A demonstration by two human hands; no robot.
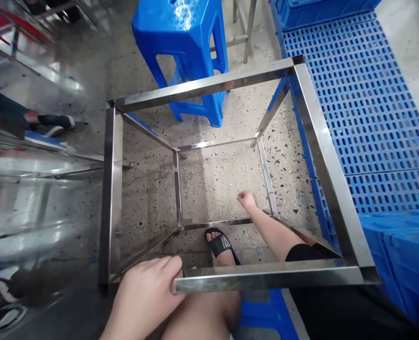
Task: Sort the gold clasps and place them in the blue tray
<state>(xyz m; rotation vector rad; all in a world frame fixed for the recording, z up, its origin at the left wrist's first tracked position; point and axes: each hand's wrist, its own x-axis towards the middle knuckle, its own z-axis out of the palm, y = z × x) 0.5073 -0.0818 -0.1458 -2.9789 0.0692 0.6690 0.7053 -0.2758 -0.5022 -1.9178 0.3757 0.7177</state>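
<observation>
A stainless steel frame [209, 87] of square tubing, open at the top like a stool base without a seat, stands on the floor in front of me. My left hand [153, 278] is wrapped over its near top bar, left of the middle. My right arm reaches down inside the frame from the near right. There my right hand [247, 200] is low above the floor near the lower right bar, fingers closed together. Whatever those fingers may hold is too small or hidden to make out. A small yellowish ring [191, 173] lies on the floor within the frame.
Just beyond the frame stands a blue plastic stool [181, 52]. Blue slatted pallets [365, 104] run along the right, with blue crates [407, 264] at lower right. Metal racks and another person's shoe [59, 122] are at left. My sandalled foot [222, 243] rests by the lower near bar.
</observation>
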